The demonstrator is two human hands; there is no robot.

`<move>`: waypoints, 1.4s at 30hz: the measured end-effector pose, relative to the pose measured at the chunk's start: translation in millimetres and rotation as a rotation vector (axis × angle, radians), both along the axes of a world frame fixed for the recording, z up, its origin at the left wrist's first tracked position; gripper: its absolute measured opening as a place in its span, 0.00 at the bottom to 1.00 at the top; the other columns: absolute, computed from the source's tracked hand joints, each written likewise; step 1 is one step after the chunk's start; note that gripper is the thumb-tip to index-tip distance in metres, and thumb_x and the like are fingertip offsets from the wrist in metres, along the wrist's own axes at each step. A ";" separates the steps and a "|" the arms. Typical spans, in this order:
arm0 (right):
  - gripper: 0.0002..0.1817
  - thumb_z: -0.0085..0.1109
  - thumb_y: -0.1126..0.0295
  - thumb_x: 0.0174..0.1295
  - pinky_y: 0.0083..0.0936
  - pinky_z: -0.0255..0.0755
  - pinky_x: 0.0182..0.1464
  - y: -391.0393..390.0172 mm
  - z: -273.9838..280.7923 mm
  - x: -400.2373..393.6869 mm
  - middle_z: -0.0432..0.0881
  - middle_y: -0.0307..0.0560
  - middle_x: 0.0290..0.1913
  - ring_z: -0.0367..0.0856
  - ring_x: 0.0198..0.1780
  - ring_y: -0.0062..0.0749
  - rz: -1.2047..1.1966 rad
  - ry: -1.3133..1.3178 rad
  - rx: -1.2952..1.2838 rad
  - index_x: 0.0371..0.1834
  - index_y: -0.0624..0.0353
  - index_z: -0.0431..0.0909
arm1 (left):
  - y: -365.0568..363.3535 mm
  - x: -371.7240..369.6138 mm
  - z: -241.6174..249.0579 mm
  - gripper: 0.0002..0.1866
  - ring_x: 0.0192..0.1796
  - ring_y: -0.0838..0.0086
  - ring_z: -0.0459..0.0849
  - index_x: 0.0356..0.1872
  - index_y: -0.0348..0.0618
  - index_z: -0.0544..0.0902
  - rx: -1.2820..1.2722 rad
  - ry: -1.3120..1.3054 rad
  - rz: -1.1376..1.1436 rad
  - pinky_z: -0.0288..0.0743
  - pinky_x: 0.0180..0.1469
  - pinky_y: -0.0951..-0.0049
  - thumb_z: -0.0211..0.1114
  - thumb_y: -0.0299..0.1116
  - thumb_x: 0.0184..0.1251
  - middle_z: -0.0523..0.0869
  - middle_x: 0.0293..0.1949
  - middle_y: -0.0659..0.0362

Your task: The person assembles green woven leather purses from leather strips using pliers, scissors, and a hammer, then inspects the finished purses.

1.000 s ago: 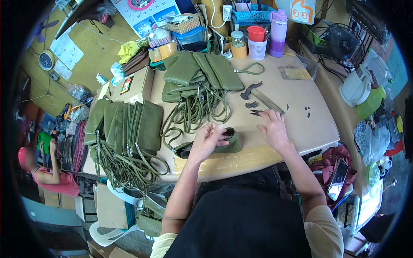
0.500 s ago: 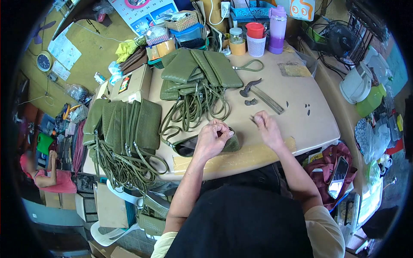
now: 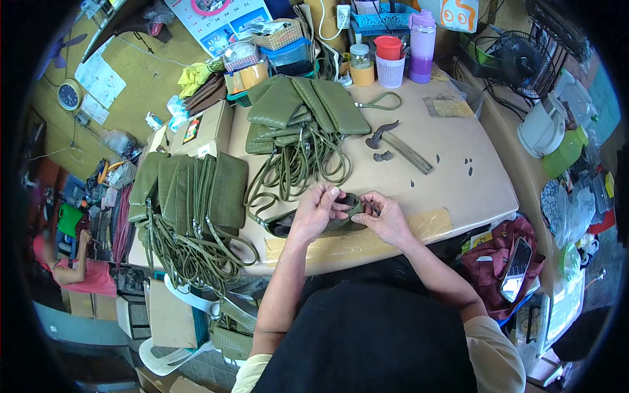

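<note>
A green pouch point(image 3: 282, 226) with an open, dark-lined mouth lies at the table's front edge under both hands. My left hand point(image 3: 314, 215) is closed on the pouch's rim, thumb and fingers pinched together. At the pouch's right end, my right hand point(image 3: 388, 220) is pinched around a small dark piece point(image 3: 373, 208), against or very near the rim; fingers partly hide it. Beyond the hands lie a hammer point(image 3: 407, 152) and a small dark lump point(image 3: 382, 156). A green strap runs from the pouch's left end.
Stacked green pouches point(image 3: 226, 190) with tangled straps lie at left, and another pile point(image 3: 304, 108) behind. A cardboard box point(image 3: 213, 124), purple bottle point(image 3: 422, 49) and red-lidded cup point(image 3: 390, 62) stand farther back. A phone point(image 3: 516, 270) rests on a maroon bag at right.
My right hand has come left and down from over the table to the pouch's right end. My left hand stays at the rim, its fingers slightly shifted.
</note>
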State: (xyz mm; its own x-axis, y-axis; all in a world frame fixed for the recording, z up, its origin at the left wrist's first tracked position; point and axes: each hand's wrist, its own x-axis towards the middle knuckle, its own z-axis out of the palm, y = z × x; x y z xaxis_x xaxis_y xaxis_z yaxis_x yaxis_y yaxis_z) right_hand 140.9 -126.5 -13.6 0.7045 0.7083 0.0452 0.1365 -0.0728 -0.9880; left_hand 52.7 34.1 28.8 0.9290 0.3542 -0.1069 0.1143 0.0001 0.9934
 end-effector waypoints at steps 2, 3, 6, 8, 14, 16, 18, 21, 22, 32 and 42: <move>0.17 0.74 0.71 0.50 0.18 0.65 0.33 1.3 -10.2 -0.2 0.72 0.31 0.25 0.65 0.28 0.15 -0.023 0.018 0.015 0.41 0.62 0.78 | 3.0 -3.4 -3.9 0.14 0.34 0.77 0.84 0.41 0.32 0.78 -0.181 -0.057 0.060 0.85 0.39 0.75 0.55 0.36 0.75 0.82 0.35 0.57; 0.17 0.74 0.71 0.50 0.18 0.65 0.33 1.5 -9.8 -1.0 0.72 0.31 0.25 0.65 0.28 0.15 -0.023 0.021 0.015 0.41 0.62 0.78 | -0.1 -5.1 1.4 0.14 0.34 0.77 0.84 0.41 0.32 0.78 -0.181 -0.055 0.061 0.85 0.39 0.75 0.55 0.36 0.75 0.82 0.35 0.57; 0.16 0.74 0.71 0.51 0.18 0.65 0.32 1.4 -7.0 -2.3 0.72 0.32 0.24 0.65 0.28 0.15 -0.024 -0.002 0.021 0.39 0.62 0.78 | -15.3 -8.7 28.5 0.12 0.33 0.73 0.86 0.39 0.30 0.83 0.273 0.106 0.027 0.82 0.36 0.73 0.63 0.32 0.68 0.86 0.32 0.53; 0.15 0.73 0.71 0.51 0.18 0.65 0.32 2.5 -5.8 -2.6 0.72 0.32 0.24 0.65 0.28 0.15 -0.038 -0.017 0.012 0.37 0.62 0.77 | -16.0 -6.7 26.5 0.11 0.32 0.74 0.85 0.38 0.30 0.84 0.479 0.083 -0.016 0.80 0.34 0.75 0.65 0.32 0.65 0.85 0.31 0.54; 0.14 0.73 0.70 0.51 0.22 0.67 0.32 -2.1 2.6 -3.5 0.74 0.37 0.23 0.68 0.27 0.20 -0.034 -0.103 -0.078 0.36 0.61 0.77 | -14.9 2.0 29.2 0.08 0.26 0.75 0.84 0.32 0.31 0.85 0.854 0.043 -0.092 0.75 0.28 0.75 0.69 0.29 0.59 0.84 0.26 0.56; 0.15 0.73 0.70 0.51 0.24 0.69 0.34 -4.6 9.4 -3.8 0.76 0.40 0.26 0.72 0.29 0.23 -0.017 -0.128 -0.114 0.38 0.61 0.77 | -9.8 4.5 26.8 0.08 0.26 0.77 0.85 0.30 0.31 0.83 0.653 0.200 -0.129 0.74 0.26 0.76 0.68 0.28 0.60 0.84 0.24 0.55; 0.15 0.72 0.69 0.52 0.26 0.72 0.36 -8.7 19.5 -6.3 0.79 0.42 0.29 0.75 0.30 0.25 -0.002 -0.153 -0.148 0.39 0.61 0.77 | -8.6 3.9 30.1 0.08 0.25 0.77 0.85 0.30 0.31 0.82 0.597 0.231 -0.140 0.74 0.26 0.76 0.67 0.28 0.61 0.84 0.24 0.56; 0.16 0.70 0.68 0.55 0.32 0.75 0.41 -16.5 33.9 -9.9 0.80 0.46 0.40 0.82 0.38 0.33 -0.101 -0.255 -0.084 0.44 0.59 0.76 | -7.1 2.2 32.5 0.08 0.26 0.77 0.85 0.30 0.31 0.81 0.494 0.252 -0.150 0.74 0.26 0.77 0.66 0.28 0.63 0.83 0.25 0.57; 0.16 0.68 0.68 0.56 0.34 0.76 0.41 -19.3 37.2 -7.4 0.78 0.46 0.42 0.82 0.40 0.36 -0.114 -0.364 -0.086 0.45 0.58 0.76 | -7.0 1.6 32.7 0.08 0.26 0.78 0.85 0.31 0.31 0.81 0.446 0.242 -0.154 0.74 0.26 0.78 0.65 0.27 0.64 0.83 0.25 0.58; 0.12 0.69 0.69 0.52 0.38 0.75 0.37 -28.0 71.4 -10.9 0.75 0.45 0.36 0.82 0.34 0.41 -0.102 -0.750 -0.310 0.38 0.59 0.81 | -14.2 0.2 24.3 0.08 0.29 0.76 0.86 0.34 0.27 0.81 0.608 0.165 -0.131 0.81 0.31 0.77 0.64 0.25 0.64 0.85 0.27 0.56; 0.12 0.69 0.68 0.49 0.38 0.77 0.38 -24.1 84.0 -5.9 0.75 0.48 0.37 0.82 0.35 0.45 -0.001 -0.800 -0.349 0.34 0.59 0.80 | -37.9 -7.9 27.3 0.04 0.32 0.50 0.82 0.30 0.32 0.78 0.963 -0.101 0.072 0.77 0.36 0.56 0.64 0.22 0.58 0.80 0.31 0.46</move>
